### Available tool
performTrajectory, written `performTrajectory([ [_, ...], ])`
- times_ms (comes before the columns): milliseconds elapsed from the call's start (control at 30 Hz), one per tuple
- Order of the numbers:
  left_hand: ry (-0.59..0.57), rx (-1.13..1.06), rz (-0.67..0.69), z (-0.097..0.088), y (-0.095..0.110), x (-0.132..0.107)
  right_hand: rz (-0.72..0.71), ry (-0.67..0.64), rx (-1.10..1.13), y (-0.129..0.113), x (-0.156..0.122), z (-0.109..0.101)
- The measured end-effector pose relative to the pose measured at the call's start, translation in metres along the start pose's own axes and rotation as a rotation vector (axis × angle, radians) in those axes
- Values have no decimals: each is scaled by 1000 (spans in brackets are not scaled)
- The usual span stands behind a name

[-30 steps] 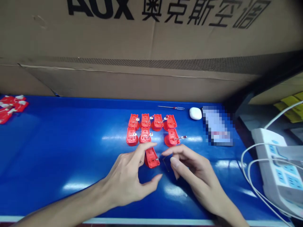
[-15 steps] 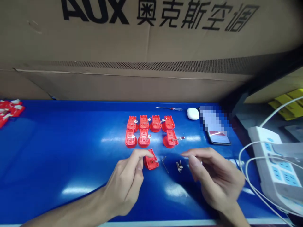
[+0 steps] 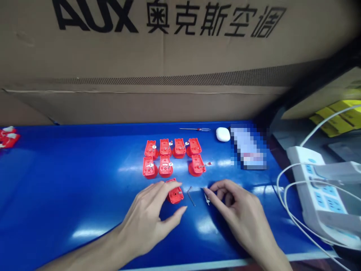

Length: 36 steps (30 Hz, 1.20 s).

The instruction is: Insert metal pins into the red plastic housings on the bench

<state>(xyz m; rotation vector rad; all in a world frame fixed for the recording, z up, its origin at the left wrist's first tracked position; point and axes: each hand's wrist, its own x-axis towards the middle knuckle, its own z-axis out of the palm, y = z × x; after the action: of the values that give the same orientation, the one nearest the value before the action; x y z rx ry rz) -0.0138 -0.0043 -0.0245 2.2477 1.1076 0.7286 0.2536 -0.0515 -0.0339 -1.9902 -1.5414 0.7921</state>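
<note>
Below, blue tabletop (image 3: 84, 188); behind, cardboard (image 3: 180, 56).

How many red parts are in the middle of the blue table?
8 red parts: four in the back row, three in the next, one partly behind the left hand. More may be hidden.

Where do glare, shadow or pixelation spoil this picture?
Head view: white glare patches on the blue tabletop, one between left hand and right hand; head view: shadow beside the right hand; head view: blocky pixelation hides the flat object beside the white rounded object.
</note>
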Motion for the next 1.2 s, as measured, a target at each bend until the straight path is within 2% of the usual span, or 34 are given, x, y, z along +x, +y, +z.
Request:
performTrajectory([
  [133,-57,-78,-60,2,-5,2,-11,-3,-33,-5,6,-1],
  [333,-151,-179,-121,-1,-6,4,30,8,85,-4,6,-12],
  [467,-97,-186,-117,-5,0,4,5,-3,236,-12,2,-21],
  [567,77,-144,-23,-10,7,5,-127,16,367,-28,-7,-19],
  [667,194,-136,187,-15,12,5,-342,122,412,-46,-20,-4],
  [733,179,-143,291,-15,13,3,-513,192,363,-56,-29,11],
  [800,156,-137,331,-15,14,0,-638,280,309,-63,-36,26],
  [900,162,-110,337,-14,14,-4,-663,351,239,-68,-43,43],
  [1000,134,-92,317,-15,13,-8,-691,376,203,-66,-44,45],
  [1100,85,-69,317,-17,12,-9,-725,316,240,-61,-39,35],
  [1200,90,-42,351,-18,11,-8,-738,122,183,-53,-34,20],
])
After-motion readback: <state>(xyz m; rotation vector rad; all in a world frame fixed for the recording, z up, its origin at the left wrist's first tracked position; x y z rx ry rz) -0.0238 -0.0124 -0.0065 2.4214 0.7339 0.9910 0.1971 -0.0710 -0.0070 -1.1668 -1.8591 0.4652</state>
